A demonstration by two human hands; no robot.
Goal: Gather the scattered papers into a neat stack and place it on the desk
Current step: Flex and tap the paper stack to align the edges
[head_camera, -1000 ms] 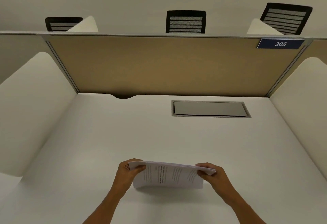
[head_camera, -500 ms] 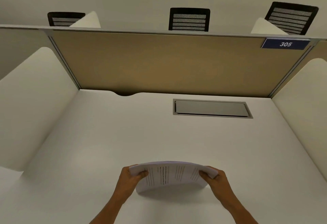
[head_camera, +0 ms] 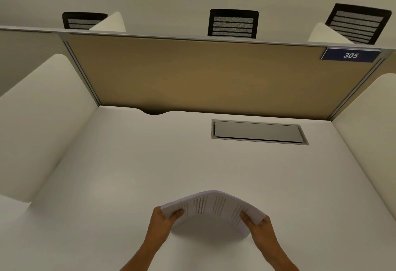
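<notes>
Both hands [head_camera: 162, 220] [head_camera: 260, 229] grip paper stack [head_camera: 211, 205] | bowed upward | seemingly above desk [head_camera: 132, 163]

Printed paper stack [head_camera: 212, 206]; smooth matt desk [head_camera: 150, 163]; seemingly fabric partition [head_camera: 203, 73].

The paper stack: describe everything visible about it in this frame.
The paper stack is a thick sheaf of white sheets with columns of dark printed text on the face toward the camera. It is bowed upward into an arch, its middle raised. The left hand grips its left end and the right hand its right end. It sits low and central over the white desk, casting a shadow beneath; whether its lower edge touches the desk is unclear.
</notes>
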